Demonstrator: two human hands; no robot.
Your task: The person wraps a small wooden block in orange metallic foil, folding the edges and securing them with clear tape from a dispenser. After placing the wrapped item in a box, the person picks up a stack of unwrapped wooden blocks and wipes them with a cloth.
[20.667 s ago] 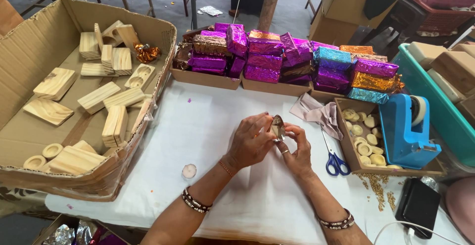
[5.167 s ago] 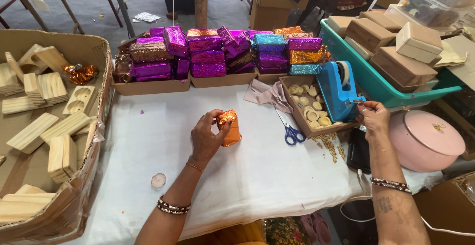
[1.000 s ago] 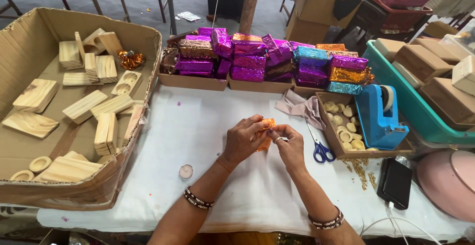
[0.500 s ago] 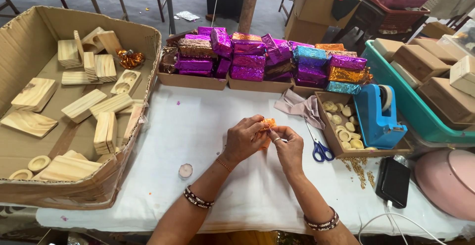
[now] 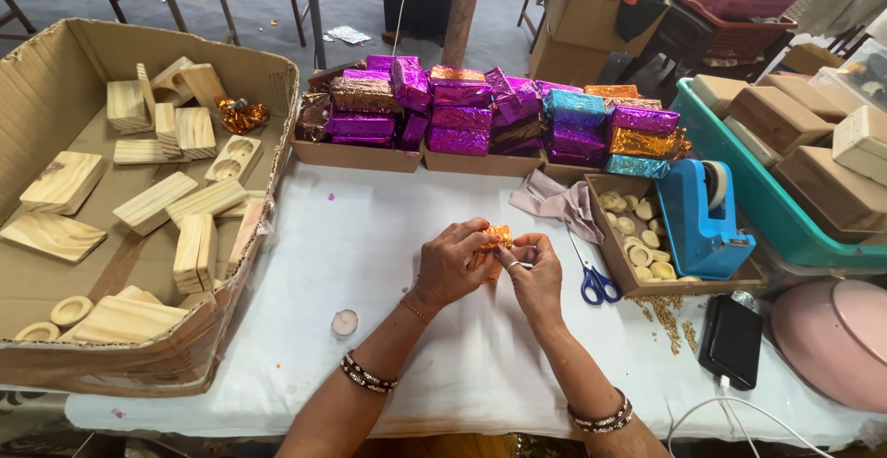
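We hold an orange foil-wrapped block between both hands above the white table cover. Our left hand is curled closed around the block's left side, so most of the foil is hidden behind its fingers and only the crinkled top edge shows above them. Our right hand meets it from the other side, fingertips pinched on the foil at the block's right edge, thumb and forefinger nearly together; the two hands touch across the block.

Just right of the right hand lie blue-handled scissors, and a little beyond them a shallow cardboard tray of small pale wooden discs with a blue tape dispenser at its far side. A crumpled pinkish cloth sits just ahead of the right hand. Further ahead of both hands, rows of purple, blue and orange foil-wrapped blocks fill low cardboard trays. Below and left of the left hand a small tealight rests on the cover. Well to the left stands a large cardboard box of bare wooden blocks.
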